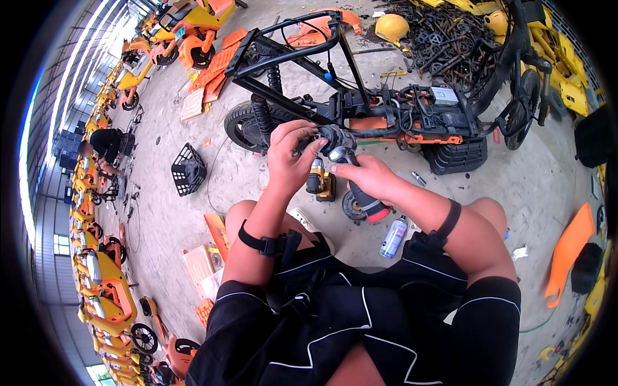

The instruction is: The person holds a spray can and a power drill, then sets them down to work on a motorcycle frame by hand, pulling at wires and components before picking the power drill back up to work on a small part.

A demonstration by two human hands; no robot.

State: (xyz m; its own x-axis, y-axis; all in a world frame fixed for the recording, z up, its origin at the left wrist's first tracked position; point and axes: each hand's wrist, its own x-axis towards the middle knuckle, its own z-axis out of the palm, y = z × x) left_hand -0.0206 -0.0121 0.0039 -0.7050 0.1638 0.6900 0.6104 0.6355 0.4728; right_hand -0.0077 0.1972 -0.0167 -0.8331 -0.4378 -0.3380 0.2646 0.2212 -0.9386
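Observation:
In front of me, my right hand [365, 175] is wrapped round the body of an angle grinder [368, 201], black with a red end. My left hand [291, 153] curls its fingers and thumb at the tool's dark round head [336, 140]; whether a separate small part is pinched there, I cannot make out. Just beyond the grinder stands a stripped electric scooter frame [286, 59], black, with bare wiring and a battery tray. Below my hands, a yellow and black cordless drill [320, 183] stands on the floor, and a dark round part [352, 206] lies partly behind the grinder.
A spray can [393, 237] lies between my knees. To the left is a black plastic basket [188, 170]. Greasy metal parts [444, 42] are heaped behind the frame beside a yellow helmet [392, 29]. An orange panel [570, 254] lies right. A person [106, 145] bends over far left.

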